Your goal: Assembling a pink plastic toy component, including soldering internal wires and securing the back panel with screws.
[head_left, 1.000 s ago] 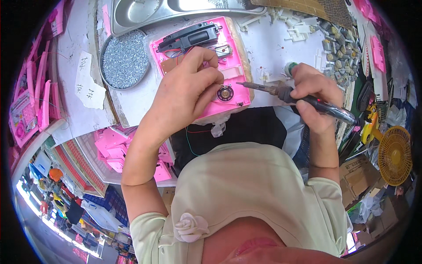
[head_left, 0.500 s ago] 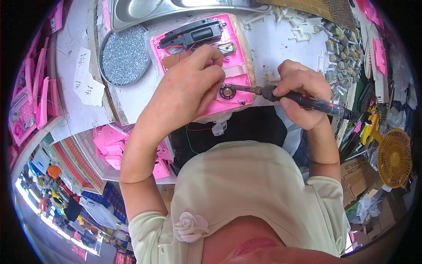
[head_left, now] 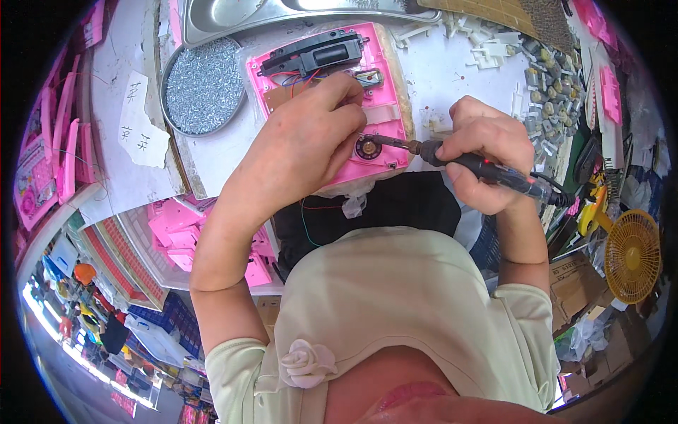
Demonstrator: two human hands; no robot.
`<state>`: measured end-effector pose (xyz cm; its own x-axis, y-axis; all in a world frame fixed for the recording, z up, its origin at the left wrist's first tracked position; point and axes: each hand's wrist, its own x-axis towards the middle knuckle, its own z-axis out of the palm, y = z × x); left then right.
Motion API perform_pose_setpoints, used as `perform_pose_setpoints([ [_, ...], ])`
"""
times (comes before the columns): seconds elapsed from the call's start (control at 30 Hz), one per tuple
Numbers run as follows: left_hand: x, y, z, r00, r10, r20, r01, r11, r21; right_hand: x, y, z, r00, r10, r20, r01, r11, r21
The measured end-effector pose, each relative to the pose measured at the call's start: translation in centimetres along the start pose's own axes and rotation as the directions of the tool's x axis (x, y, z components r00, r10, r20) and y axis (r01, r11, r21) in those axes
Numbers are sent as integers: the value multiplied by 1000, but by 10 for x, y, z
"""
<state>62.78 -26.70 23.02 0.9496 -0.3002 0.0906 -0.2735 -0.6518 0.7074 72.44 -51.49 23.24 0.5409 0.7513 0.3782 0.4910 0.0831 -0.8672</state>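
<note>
A soldering iron [head_left: 487, 172] is gripped in my right hand [head_left: 491, 152], its tip reaching left to the edge of a small round speaker [head_left: 368, 147]. The speaker sits in a pink plastic housing [head_left: 387, 157] in front of me. My left hand [head_left: 311, 131] lies over the left part of the housing, fingers bent and pressed together near the speaker; what they hold, if anything, is hidden. Farther up in the housing are a black plastic module [head_left: 314, 55] and red and blue wires [head_left: 293, 78]. A shiny metal part [head_left: 369, 78] sits right of my left fingers.
A round tin of small screws [head_left: 203, 88] stands left of the housing, with a metal tray [head_left: 304, 10] behind. Small motors [head_left: 547, 92] and white plastic parts [head_left: 494, 49] lie at the right. A yellow fan [head_left: 632, 254] stands lower right; pink parts [head_left: 176, 230] fill a crate lower left.
The housing has shifted very slightly to the right, with both hands. The soldering iron's rear end has dipped a little, while its tip stays by the speaker.
</note>
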Motion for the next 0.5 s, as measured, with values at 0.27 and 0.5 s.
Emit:
perform_pose_setpoints([
  [0.27, 0, -1, 0, 1000, -2, 4, 2, 1000, 3, -6, -1, -1, 998, 59, 38, -58, 998, -10],
  [0.5, 0, 0, 0, 1000, -4, 10, 4, 1000, 22, -1, 1, -2, 999, 33, -7, -33, 999, 1],
])
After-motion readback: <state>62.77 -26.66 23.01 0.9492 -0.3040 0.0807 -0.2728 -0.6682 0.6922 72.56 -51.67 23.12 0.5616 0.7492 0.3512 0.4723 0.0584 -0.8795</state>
